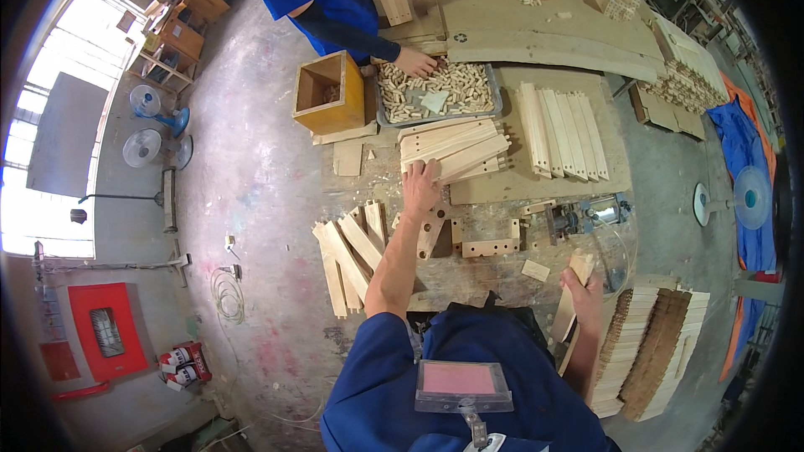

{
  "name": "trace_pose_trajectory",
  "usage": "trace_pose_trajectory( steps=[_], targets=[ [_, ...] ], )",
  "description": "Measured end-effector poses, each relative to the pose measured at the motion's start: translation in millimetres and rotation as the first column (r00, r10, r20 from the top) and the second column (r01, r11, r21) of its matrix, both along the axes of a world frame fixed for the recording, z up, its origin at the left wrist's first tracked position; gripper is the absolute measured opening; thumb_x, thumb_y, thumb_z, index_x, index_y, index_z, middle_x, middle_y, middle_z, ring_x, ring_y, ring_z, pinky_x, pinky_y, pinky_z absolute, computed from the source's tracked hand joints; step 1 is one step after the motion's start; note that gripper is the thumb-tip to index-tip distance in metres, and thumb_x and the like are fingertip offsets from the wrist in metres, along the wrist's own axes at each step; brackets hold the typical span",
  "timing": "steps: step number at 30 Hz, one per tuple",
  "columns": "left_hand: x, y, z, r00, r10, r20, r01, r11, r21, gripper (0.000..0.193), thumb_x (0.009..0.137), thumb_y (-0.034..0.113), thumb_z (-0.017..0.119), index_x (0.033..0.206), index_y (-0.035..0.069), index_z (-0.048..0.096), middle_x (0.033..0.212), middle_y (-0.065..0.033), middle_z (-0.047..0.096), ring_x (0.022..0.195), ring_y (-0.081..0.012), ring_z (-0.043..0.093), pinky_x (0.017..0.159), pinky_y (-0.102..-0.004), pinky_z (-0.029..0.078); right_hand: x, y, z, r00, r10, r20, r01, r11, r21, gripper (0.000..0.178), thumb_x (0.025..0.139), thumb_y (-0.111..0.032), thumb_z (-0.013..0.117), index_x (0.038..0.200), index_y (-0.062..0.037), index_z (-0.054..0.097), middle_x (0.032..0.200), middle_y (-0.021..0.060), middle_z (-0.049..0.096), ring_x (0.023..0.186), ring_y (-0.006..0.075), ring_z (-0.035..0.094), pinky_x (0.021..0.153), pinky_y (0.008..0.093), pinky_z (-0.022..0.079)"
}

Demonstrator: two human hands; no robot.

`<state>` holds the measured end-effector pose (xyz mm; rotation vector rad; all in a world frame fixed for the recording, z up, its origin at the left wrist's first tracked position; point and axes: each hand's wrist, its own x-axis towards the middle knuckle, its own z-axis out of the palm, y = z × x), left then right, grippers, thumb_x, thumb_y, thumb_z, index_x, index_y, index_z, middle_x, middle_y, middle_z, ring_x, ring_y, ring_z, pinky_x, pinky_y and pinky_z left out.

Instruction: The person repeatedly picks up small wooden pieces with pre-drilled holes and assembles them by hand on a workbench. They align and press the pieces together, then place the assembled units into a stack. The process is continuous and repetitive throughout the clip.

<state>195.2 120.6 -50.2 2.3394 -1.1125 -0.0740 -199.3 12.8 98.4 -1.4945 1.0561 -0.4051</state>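
Right hand (589, 291) closed around a slat (564, 311), thumb laid along it, the wood tilting down and left out of the grip; could be a second piece under it, can't tell. Over to the left hand (422, 184): fingers bent onto the near left end of the pile (469, 144), touching wood, but whether they pinch a piece I can't tell.

Just below that hand, a holed plate (430, 235); to its right, an L of blocks (490, 248), then a metal clamp (599, 213). Down and left, fanned slats (345, 258). Beyond the pile, a tray (500, 107) full of dowels (471, 94), a co-worker's hand (415, 62) in among them, a yellow box (353, 109) left of it. Right of the pile, a row of slats (566, 134). And beside the right hand, on its outer side, tall stacks (651, 353) of wood.
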Motion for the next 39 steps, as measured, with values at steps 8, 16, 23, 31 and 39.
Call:
trace_pose_trajectory(
  steps=[8, 16, 23, 31, 39],
  targets=[
    [11, 22, -12, 0.969, 0.211, -0.127, -0.226, 0.967, -0.116, 0.090, 0.072, 0.028, 0.085, 0.146, 0.005, 0.039, 0.141, -0.0243, 0.042, 0.131, -0.0430, 0.041, 0.109, -0.0515, 0.035, 15, -9, -4, 0.996, 0.035, -0.078, -0.036, 0.999, -0.014, 0.026, 0.093, -0.019, 0.069, 0.111, 0.0008, 0.066, 0.082, 0.0003, 0.064, 0.074, 0.0087, 0.058, 0.069, 0.0257, 0.046],
    [1, 71, -18, 0.889, 0.355, -0.289, -0.404, 0.905, -0.132, 0.091, 0.076, 0.028, 0.083, 0.147, -0.002, 0.035, 0.143, -0.0300, 0.039, 0.132, -0.0458, 0.039, 0.112, -0.0504, 0.034, 32, -15, -1, 0.977, 0.118, -0.180, -0.131, 0.989, -0.063, 0.030, 0.093, -0.020, 0.068, 0.114, 0.0014, 0.067, 0.080, 0.0005, 0.065, 0.073, 0.0083, 0.058, 0.067, 0.0258, 0.046],
    [0, 44, -14, 0.974, 0.217, -0.059, -0.220, 0.974, -0.047, 0.064, 0.077, 0.020, 0.079, 0.132, 0.001, 0.052, 0.134, -0.0224, 0.050, 0.126, -0.0414, 0.046, 0.105, -0.0498, 0.039, 35, -20, -5, 0.971, 0.144, -0.193, -0.155, 0.987, -0.039, 0.034, 0.090, -0.027, 0.072, 0.109, -0.0003, 0.069, 0.093, 0.0053, 0.070, 0.086, 0.0139, 0.062, 0.077, 0.0317, 0.049],
    [35, -35, -7, 0.969, 0.022, 0.244, -0.028, 0.999, 0.021, 0.047, 0.084, 0.019, 0.068, 0.127, 0.006, 0.057, 0.132, -0.0161, 0.055, 0.126, -0.0322, 0.050, 0.106, -0.0541, 0.035, 39, -20, 15, 0.970, 0.172, -0.173, -0.190, 0.978, -0.090, 0.031, 0.090, -0.024, 0.071, 0.107, 0.0011, 0.068, 0.088, 0.0038, 0.068, 0.082, 0.0116, 0.060, 0.074, 0.0306, 0.049],
    [65, -79, 2, 0.997, -0.074, 0.001, 0.066, 0.892, 0.447, 0.044, 0.082, 0.022, 0.064, 0.123, 0.006, 0.058, 0.131, -0.0169, 0.057, 0.127, -0.0338, 0.052, 0.107, -0.0582, 0.034, 19, -13, 7, 0.987, 0.039, -0.159, -0.045, 0.999, -0.031, 0.024, 0.089, -0.020, 0.071, 0.100, 0.0009, 0.066, 0.081, 0.0006, 0.063, 0.075, 0.0089, 0.054, 0.068, 0.0292, 0.046]
  ],
)
